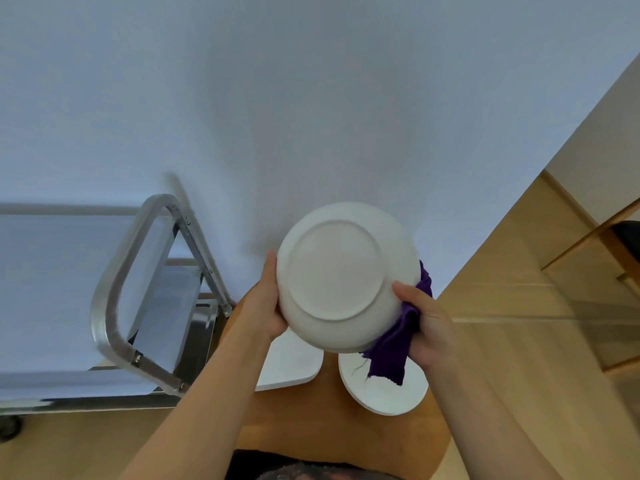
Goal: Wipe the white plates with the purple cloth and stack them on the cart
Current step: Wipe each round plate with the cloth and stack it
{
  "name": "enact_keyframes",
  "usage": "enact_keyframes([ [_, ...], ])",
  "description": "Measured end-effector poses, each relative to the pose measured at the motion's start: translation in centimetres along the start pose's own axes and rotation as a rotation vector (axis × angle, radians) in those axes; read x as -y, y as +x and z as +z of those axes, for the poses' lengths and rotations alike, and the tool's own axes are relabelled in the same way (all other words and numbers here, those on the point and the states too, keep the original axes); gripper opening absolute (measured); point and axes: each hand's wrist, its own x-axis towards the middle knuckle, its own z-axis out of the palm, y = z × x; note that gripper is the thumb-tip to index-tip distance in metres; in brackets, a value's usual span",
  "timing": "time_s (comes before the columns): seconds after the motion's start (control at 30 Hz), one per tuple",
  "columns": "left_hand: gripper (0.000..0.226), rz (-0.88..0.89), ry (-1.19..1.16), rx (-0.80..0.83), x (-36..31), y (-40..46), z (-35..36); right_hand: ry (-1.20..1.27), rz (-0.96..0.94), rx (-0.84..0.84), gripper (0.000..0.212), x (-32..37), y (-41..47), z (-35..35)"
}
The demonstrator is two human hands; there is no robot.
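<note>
— What have your hands got?

— My left hand (268, 301) grips the left rim of a white plate (341, 271), thumb lying up along its edge, the fingers gone behind it. The plate is lifted and turned so its underside and foot ring face me.

— And the right?

— My right hand (427, 327) holds the purple cloth (393, 348) bunched against the plate's lower right rim, thumb pressed on the underside, the other fingers curled round the cloth. A loose end of the cloth hangs down below the plate, and a bit more of it peeks out past the right rim.

— Where are the other plates?

— Below my hands, on a small wooden table (311, 424). A round white plate (384, 393) sits near its right edge, right under the hanging cloth. A second white plate (291, 365) lies toward the table's far left, partly hidden by the raised plate and by my left forearm.

— The cart?

— The metal cart (114, 289) stands just beside the table, on my left, its tubular handle frame nearest me. I can see a flat shelf and one wheel (8, 426) at the lower left. A pale wall (311, 98) stands behind everything, with wooden floor (519, 306) to the right.
</note>
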Motion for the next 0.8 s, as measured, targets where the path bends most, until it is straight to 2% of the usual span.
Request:
enact_keyframes([
  [0.07, 0.056, 0.051, 0.025, -0.091, -0.1, 0.1, 0.1, -0.014, 0.053, -0.070, 0.030, -0.2, -0.3, -0.2],
  [0.13, 0.055, 0.116, 0.039, -0.151, -0.6, 0.2, 0.1, -0.060, 0.015, -0.195, 0.038, -0.4, -0.4, 0.1],
  [0.23, 0.055, 0.287, 0.134, -0.225, -1.9, 0.1, -0.1, -0.152, -0.251, -0.439, 0.030, -0.3, 0.1, 0.0],
  [0.3, 0.056, 0.510, 0.356, -0.289, -2.8, -0.3, -0.3, -0.330, -0.404, -0.467, 0.028, 0.4, 0.0, 0.8],
  [0.37, 0.057, 0.685, 0.537, -0.284, -3.1, -1.0, 0.1, -0.513, -0.484, -0.312, 0.040, 0.8, -0.2, 2.3],
  [0.4, 0.058, 0.726, 0.601, -0.259, -3.1, -1.3, 0.6, -0.612, -0.497, -0.205, 0.049, 0.9, -0.3, 3.3],
  [0.5, 0.060, 0.759, 0.712, -0.187, -3.0, -2.3, 1.9, -1.011, -0.552, 0.091, 0.056, 0.1, 0.0, 6.3],
  [0.57, 0.061, 0.756, 0.776, -0.124, -3.0, -2.7, 2.2, -1.413, -0.654, 0.154, 0.073, -0.4, 0.6, 7.1],
  [0.6, 0.061, 0.744, 0.791, -0.096, -3.0, -2.9, 2.2, -1.535, -0.706, 0.169, 0.081, -0.3, 0.9, 7.2],
  [0.7, 0.065, 0.728, 0.832, -0.077, -3.0, -3.3, 1.6, -1.595, -0.781, 0.297, 0.092, 1.2, 2.0, 6.6],
  [0.8, 0.064, 0.789, 0.899, -0.102, -3.2, -3.5, 1.3, -1.565, -0.741, 0.386, 0.100, 2.5, 3.0, 5.9],
])
